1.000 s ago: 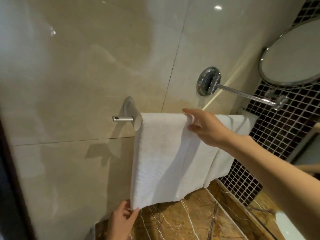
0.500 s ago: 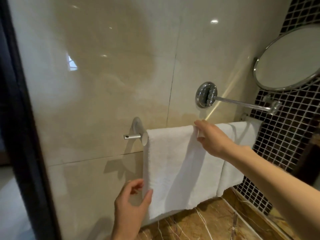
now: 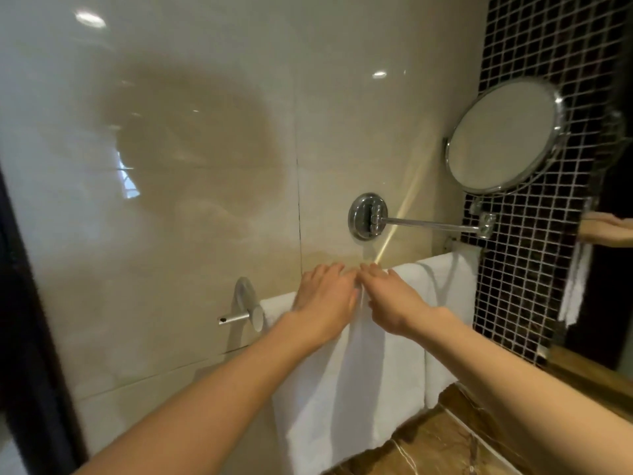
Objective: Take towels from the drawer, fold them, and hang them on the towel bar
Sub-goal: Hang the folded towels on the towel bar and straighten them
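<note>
I see my left hand (image 3: pixel 325 299) and right hand (image 3: pixel 394 303) resting side by side on the towel (image 3: pixel 342 389) over the bar (image 3: pixel 236 317), fingers (image 3: pixel 329 270) straight and laid flat.

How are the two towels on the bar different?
The left hand and right hand rest on the left towel; nothing touches the right towel. The left towel hangs at the near end of the bar, the right towel by the mosaic wall. Both are white, draped over it.
</note>
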{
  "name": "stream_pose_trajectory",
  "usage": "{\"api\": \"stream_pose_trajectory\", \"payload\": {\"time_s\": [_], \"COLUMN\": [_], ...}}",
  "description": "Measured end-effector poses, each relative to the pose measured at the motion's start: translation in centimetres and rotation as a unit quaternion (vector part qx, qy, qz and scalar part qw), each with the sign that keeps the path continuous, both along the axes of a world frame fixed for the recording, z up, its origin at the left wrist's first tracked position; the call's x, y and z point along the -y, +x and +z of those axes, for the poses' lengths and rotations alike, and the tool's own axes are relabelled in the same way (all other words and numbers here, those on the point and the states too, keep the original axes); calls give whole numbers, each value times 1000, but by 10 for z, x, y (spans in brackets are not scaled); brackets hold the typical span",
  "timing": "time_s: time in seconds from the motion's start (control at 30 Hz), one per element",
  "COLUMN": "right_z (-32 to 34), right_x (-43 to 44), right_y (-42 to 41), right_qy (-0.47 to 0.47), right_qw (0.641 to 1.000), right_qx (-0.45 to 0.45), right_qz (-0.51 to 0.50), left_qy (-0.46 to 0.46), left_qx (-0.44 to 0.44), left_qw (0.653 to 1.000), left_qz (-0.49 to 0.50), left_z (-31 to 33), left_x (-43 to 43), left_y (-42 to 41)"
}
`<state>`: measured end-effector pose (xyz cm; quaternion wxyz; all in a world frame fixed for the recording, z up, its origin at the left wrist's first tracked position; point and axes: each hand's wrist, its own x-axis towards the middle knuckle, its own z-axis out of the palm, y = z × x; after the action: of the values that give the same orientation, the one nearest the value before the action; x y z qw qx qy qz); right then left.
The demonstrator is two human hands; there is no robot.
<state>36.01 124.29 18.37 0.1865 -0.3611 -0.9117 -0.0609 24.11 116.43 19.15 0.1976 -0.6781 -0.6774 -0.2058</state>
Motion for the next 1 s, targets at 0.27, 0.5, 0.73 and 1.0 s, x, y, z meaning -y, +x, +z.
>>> {"api": "stream_pose_trajectory", "payload": {"time_s": [0.27,0.5,0.73,1.0], "right_z": [-4,-8,-8,-11], "right_x": [-17,-23,-27,-24], "right_y": [16,22,25,23], "right_qy": [-52,-67,-66,-81], "right_qw": [999,997,997,995], "right_qx": [5,-35,-39,-47], "right_qz": [10,24,11,17], "left_qy": [-54,-39,-38,-10], "left_qx": [-11,-6,6,5], "left_qw": [998,999,998,999], "left_qz": [32,30,42,39], "left_z": [-2,-5,-6,-11], "left_x": [-30,-29,-32,-38], "left_y": [-3,-9,-10,-6]}}
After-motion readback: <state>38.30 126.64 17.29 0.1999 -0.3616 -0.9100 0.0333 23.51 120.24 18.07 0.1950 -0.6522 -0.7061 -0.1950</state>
